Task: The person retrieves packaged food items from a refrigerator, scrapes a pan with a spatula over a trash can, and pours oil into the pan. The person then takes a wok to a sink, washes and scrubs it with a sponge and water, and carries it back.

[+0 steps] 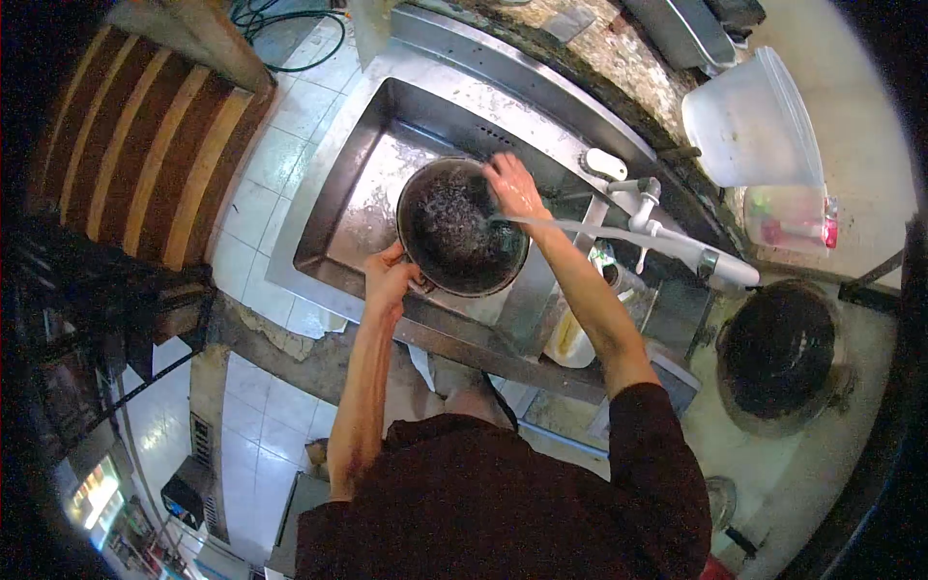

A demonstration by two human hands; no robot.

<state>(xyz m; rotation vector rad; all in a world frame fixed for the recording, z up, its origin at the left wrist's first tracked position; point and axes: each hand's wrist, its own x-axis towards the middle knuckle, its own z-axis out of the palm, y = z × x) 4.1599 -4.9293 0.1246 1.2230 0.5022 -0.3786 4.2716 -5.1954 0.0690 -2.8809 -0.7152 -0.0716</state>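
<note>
A round, dark pot (pixel 449 208) with bubbly water in it sits in the left basin of a steel sink (pixel 353 208). My left hand (pixel 389 277) is closed on the pot's near-left side, where a handle shows beside the fingers. On the far-right rim, opposite, lies my wet right hand (pixel 515 186), fingers bent over the edge; the fingertips are partly blurred. A pale translucent streak (pixel 570 227), water or a clear hose, runs across my right forearm from the white tap pipe (pixel 677 237) into the pot.
Beside the basin stands a whitish container (pixel 572 338) among other items. A clear plastic bucket (pixel 754 121) is on the ledge at upper right. A large blackened wok (pixel 778 353) lies at right. Wooden slats (pixel 145 145) and white floor tiles (pixel 256 242) are at left.
</note>
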